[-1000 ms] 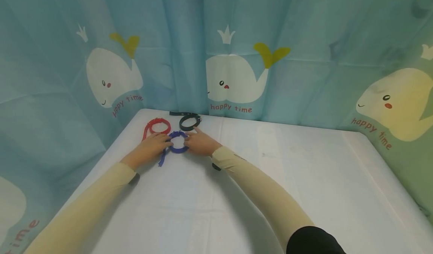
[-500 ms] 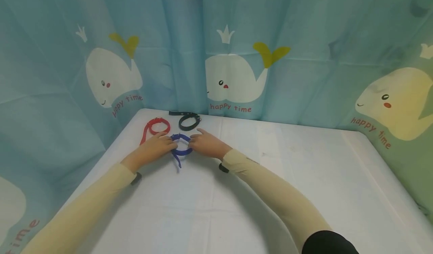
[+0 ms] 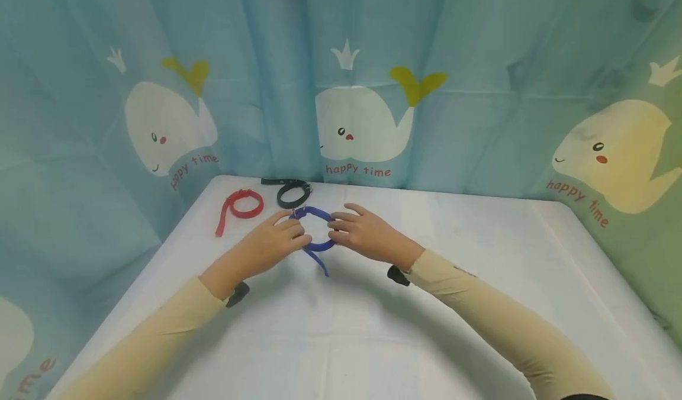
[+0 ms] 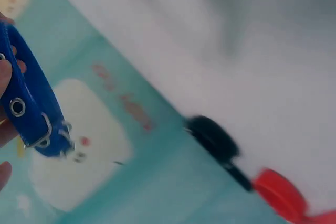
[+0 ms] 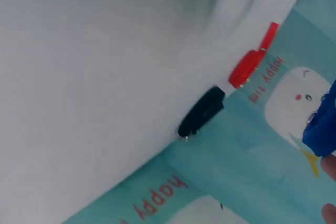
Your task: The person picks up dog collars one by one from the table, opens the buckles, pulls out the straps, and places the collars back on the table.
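A blue buckled collar (image 3: 318,247) forms a loop between the two hands, its loose strap end hanging down toward the table. The left hand (image 3: 269,243) grips the loop's left side, beside the buckle. On the opposite side, the right hand (image 3: 367,234) pinches the band with its fingers, one finger raised. Metal eyelets and a buckle show on the blue collar (image 4: 26,121) in the left wrist view, where only fingertips (image 4: 4,74) of the hand appear. In the right wrist view the blue collar (image 5: 321,132) is cut off at the edge.
A red collar (image 3: 247,214) with its strap end toward the person lies at the table's back left. Beside it, a black collar (image 3: 292,206) lies near the far edge. A whale-print curtain (image 3: 479,33) hangs behind the white table (image 3: 453,252).
Both hands have moved right and nearer the person, carrying the blue collar up off the table. Its loose end now hangs. The red and black collars stay put.
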The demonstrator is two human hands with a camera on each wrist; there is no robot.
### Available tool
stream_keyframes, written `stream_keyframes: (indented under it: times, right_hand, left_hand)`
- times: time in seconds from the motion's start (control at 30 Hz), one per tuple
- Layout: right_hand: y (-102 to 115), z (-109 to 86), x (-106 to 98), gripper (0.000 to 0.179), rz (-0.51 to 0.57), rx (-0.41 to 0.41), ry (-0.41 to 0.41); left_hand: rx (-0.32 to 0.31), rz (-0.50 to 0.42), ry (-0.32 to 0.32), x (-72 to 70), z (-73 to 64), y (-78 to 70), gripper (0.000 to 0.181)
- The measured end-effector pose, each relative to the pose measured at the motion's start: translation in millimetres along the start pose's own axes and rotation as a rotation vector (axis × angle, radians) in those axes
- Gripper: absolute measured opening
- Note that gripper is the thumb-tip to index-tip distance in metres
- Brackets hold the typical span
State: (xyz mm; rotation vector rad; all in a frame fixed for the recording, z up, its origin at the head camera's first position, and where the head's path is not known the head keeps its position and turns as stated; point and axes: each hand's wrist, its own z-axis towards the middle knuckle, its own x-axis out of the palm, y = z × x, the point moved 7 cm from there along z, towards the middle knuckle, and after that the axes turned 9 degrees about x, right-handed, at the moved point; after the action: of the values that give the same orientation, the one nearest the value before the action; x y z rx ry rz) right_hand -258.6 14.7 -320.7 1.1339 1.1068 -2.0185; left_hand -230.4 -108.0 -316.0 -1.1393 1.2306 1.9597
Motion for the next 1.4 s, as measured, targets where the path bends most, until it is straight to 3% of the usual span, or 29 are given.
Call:
stream_keyframes:
  times: [0.27, 0.43, 0.57, 1.03, 1.17, 1.3, 1.4]
  right_hand:
    - [-15, -46.0, -43, 0.033, 0.046, 0.015, -0.149]
    - [-22, -63.8, -60, 0.035, 0.09, -0.021, -0.27]
    - [-28, -70.0, -68, 0.031, 0.135, -0.024, -0.315]
    - [-34, -79.0, -101, 0.03, 0.252, 0.095, -0.327]
    - [-34, -82.9, -107, 0.017, 0.293, 0.11, -0.321]
    - [-37, -86.0, -110, 0.044, 0.393, 0.134, -0.311]
    - [-32, -83.8, -110, 0.041, 0.368, 0.137, -0.307]
  left_hand:
    - [0.093, 0.027, -0.242, -36.3, 24.3, -26.2, 0.042]
    - [0.086, 0.067, -0.356, -48.4, 32.0, -26.6, 0.044]
    - [0.075, 0.088, -0.405, -54.8, 39.8, -26.6, 0.041]
    - [-0.048, 0.084, -0.36, -62.1, 69.0, -37.6, 0.033]
    - [-0.052, 0.077, -0.347, -63.7, 73.5, -42.6, 0.034]
    - [-0.052, 0.062, -0.317, -64.8, 76.1, -45.3, 0.034]
    - [-0.048, 0.074, -0.304, -66.0, 78.4, -48.6, 0.034]
